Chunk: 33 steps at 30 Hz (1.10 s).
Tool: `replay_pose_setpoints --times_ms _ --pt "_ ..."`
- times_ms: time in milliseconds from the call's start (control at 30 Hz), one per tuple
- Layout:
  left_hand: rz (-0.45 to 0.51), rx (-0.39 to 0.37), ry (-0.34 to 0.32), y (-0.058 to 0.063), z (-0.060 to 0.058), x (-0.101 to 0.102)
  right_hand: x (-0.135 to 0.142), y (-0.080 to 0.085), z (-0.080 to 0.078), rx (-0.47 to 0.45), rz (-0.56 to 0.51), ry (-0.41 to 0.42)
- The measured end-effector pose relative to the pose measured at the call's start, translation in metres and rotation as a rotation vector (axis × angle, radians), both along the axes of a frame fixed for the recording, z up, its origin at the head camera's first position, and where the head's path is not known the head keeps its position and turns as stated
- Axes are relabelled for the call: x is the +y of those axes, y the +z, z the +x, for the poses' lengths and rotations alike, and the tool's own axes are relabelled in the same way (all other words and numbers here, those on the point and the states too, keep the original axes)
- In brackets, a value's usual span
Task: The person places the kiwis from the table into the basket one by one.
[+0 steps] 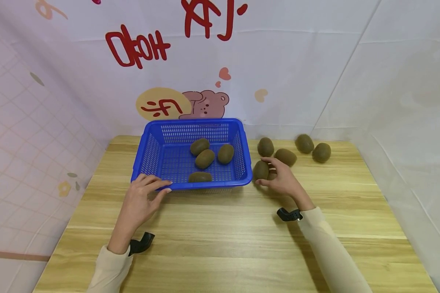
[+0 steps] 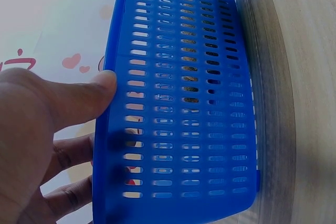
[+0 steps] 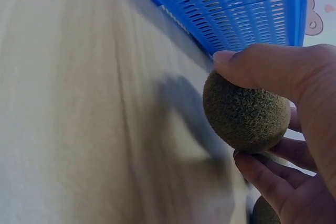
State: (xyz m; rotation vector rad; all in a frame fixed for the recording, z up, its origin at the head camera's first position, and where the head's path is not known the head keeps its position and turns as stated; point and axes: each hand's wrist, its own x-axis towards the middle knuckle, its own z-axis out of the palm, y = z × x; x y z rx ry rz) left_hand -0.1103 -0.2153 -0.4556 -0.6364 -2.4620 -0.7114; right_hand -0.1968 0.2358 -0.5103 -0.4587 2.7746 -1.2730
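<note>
A blue plastic basket [image 1: 170, 162] with slotted walls stands on the wooden table and holds several brown kiwis [image 1: 205, 159]. At its near left corner my left hand [image 1: 143, 199] grips the rim, the thumb [image 2: 100, 90] on the outer side and the fingers over the inner side. Just right of the basket, my right hand [image 1: 284, 179] holds a fuzzy kiwi [image 3: 247, 111] between thumb and fingers. In the head view this kiwi overlaps the basket's right edge; the right wrist view shows its shadow on the table beside it.
Several more kiwis lie beyond the right hand: one [image 1: 265, 147] by the basket's right wall, one [image 1: 286, 156] beside it, and a pair [image 1: 304, 143] farther right. A white printed cloth [image 1: 289, 81] hangs behind the wooden table [image 1: 220, 240] and along both sides.
</note>
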Motion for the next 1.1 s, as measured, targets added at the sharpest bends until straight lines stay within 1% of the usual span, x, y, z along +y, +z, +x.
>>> replay_pose_setpoints --times_ms 200,467,700,967,1100 --pt "-0.002 0.004 -0.001 -0.001 0.000 -0.001 0.002 0.006 -0.002 0.011 -0.024 -0.006" --pt "0.005 0.008 -0.004 -0.002 -0.001 -0.001 0.002 0.014 -0.004 0.050 -0.053 0.000" --pt "0.009 0.006 -0.007 -0.001 -0.001 -0.001 0.003 0.027 -0.003 0.086 -0.036 0.000" --pt "0.009 0.006 -0.009 0.000 -0.001 -0.001 0.003 0.037 -0.004 0.135 -0.009 -0.010" --pt "0.004 0.014 -0.010 -0.001 -0.001 -0.001 0.002 0.043 -0.004 0.136 -0.018 -0.015"
